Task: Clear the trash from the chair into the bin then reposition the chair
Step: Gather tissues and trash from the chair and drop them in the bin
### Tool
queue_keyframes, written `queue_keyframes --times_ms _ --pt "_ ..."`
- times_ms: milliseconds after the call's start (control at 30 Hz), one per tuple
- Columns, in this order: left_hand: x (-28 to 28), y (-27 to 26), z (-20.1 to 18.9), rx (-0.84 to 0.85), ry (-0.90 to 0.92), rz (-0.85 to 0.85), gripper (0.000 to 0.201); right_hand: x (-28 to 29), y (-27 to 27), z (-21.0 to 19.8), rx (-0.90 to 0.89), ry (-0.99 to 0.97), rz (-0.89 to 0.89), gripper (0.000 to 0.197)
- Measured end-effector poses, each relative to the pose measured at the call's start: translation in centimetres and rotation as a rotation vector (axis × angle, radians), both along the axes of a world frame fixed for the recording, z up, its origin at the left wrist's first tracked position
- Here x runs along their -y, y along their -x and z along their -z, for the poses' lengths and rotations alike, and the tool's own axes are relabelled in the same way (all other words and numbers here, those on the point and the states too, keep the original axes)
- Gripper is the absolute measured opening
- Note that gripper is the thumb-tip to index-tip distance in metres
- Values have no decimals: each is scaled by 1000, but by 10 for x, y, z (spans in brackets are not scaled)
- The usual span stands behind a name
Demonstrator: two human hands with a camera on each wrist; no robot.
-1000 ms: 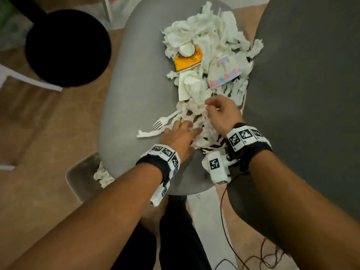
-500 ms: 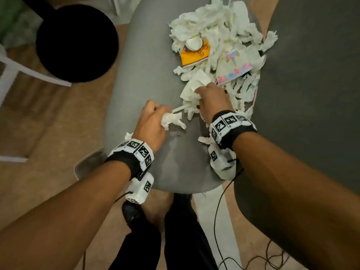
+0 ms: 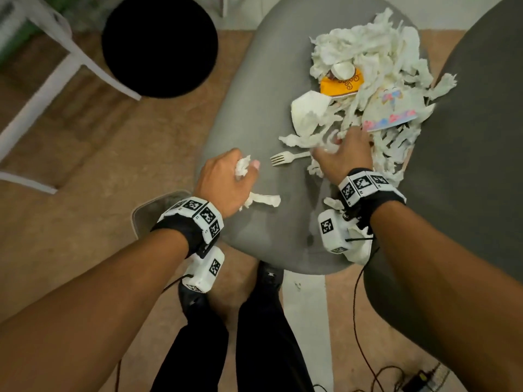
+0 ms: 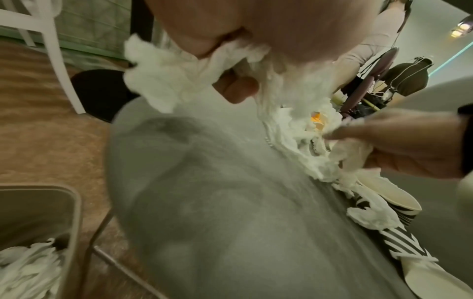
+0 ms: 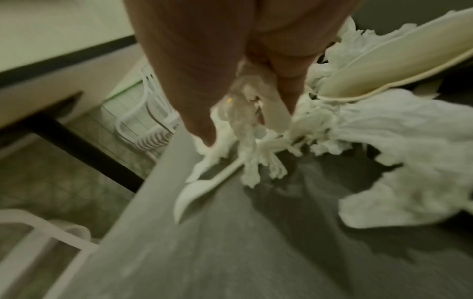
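Note:
On the grey chair seat (image 3: 254,108) lies a pile of white tissue shreds (image 3: 368,52) with an orange paper cup (image 3: 341,86), a printed paper plate (image 3: 393,108) and a white plastic fork (image 3: 285,158). My left hand (image 3: 249,172) grips a tissue wad (image 3: 242,165) near the seat's left edge; the left wrist view shows the wad (image 4: 174,81) bulging from my fist. My right hand (image 3: 336,145) sits at the pile's near edge, its fingers (image 5: 289,81) pinching tissue shreds (image 5: 245,121). The bin (image 3: 147,210) stands below the seat's left edge, with tissue inside (image 4: 25,263).
The dark chair back (image 3: 467,165) rises on the right. A black round stool (image 3: 160,43) and a white frame (image 3: 56,75) stand on the brown floor to the left. Cables (image 3: 368,363) trail by my feet. A striped plate (image 4: 399,242) lies under shreds.
My left hand has closed on a tissue wad and pulled it left toward the seat's edge. My right hand stays in the pile, gathering shreds. The fork now lies uncovered between them.

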State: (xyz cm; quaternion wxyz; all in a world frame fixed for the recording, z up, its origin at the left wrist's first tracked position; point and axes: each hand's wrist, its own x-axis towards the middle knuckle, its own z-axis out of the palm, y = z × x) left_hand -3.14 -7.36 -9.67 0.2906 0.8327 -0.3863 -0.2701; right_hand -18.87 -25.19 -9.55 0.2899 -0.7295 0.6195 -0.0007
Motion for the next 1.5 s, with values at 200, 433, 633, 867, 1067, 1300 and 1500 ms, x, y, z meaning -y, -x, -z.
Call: queue_keyframes --times_ms 200,433,633,867,1067,1300,1500 --pt "-24 -16 6 -4 -29 -122 30 -18 9 7 -251 -36 -147 37" --pt "-34 -17 3 14 38 -167 33 -65 -39 -25 85 -68 -265 29" --pt "-89 -48 21 -4 -12 -260 28 -161 -117 -27 235 -342 -450 29" --pt "-179 -89 81 -237 -167 -561 17 -259 -181 39 160 -684 -351 53" --pt "-215 -88 167 -558 -177 -515 59 -281 -187 137 -36 -714 -471 57" --pt "-242 -88 186 -655 -289 -527 79 -286 -172 170 -152 -664 -478 68" --pt "-226 -114 136 -451 -330 -348 22 -276 -182 142 -69 -790 -448 29"
